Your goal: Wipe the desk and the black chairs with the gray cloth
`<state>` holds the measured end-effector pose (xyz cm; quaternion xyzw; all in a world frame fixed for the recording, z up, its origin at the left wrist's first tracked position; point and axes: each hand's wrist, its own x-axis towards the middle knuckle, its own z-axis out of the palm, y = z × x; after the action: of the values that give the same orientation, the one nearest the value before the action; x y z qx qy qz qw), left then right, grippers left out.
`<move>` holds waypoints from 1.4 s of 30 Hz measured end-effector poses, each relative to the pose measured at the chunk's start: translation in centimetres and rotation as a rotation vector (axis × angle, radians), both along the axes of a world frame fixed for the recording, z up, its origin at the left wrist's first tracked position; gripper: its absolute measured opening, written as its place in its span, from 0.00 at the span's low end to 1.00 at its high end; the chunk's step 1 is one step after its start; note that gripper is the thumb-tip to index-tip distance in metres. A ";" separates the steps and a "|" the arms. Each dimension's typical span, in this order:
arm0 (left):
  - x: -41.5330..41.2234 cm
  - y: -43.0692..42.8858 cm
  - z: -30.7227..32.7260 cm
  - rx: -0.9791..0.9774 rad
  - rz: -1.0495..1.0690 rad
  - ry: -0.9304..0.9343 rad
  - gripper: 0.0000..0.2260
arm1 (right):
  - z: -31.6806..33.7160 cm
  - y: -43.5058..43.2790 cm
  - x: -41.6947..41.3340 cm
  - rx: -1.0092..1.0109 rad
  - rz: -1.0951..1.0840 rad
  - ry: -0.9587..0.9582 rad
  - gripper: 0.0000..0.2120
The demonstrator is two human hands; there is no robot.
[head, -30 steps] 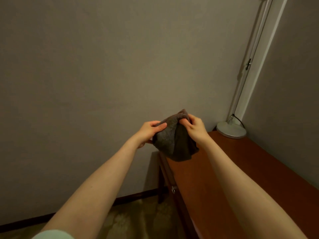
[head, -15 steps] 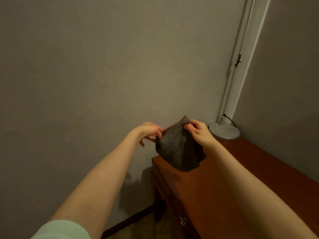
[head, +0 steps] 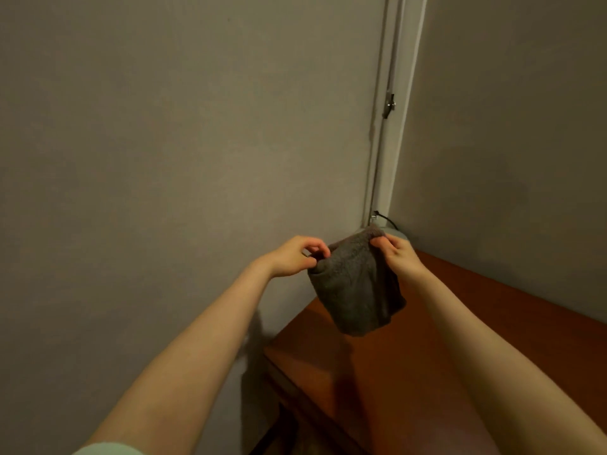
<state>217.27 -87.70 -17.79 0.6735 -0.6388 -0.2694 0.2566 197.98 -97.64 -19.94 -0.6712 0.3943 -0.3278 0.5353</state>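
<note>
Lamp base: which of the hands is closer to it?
Right. The right hand, pinching the gray cloth, sits just in front of the lamp base; the left hand pinches the cloth's other edge, farther left.

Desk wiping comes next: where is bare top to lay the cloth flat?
The desk is bare wood from its left edge to the right wall, beneath the held gray cloth. The lamp base crowds the far corner.

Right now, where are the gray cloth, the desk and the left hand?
gray cloth point(head: 356, 287): head view, middle of the hanging fabric.
desk point(head: 377, 372): head view, bare wooden top.
left hand point(head: 290, 257): head view, back of hand.
</note>
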 end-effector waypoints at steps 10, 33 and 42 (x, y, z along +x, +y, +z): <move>-3.1 -11.9 -1.4 0.014 0.054 0.300 0.08 | -2.1 -10.1 -3.2 0.239 -0.259 -0.054 0.11; -8.5 -35.5 -14.5 0.190 0.356 0.967 0.28 | -14.5 -29.4 -3.5 0.940 -0.784 -0.678 0.15; -3.4 -44.2 -19.6 0.103 0.408 0.323 0.24 | -19.0 -36.7 1.4 0.743 -0.821 -0.330 0.17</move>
<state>213.86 -131.91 -37.42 0.7487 -0.4262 -0.3481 0.3696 199.34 -134.36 -38.98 -0.1701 0.6225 -0.4485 0.6184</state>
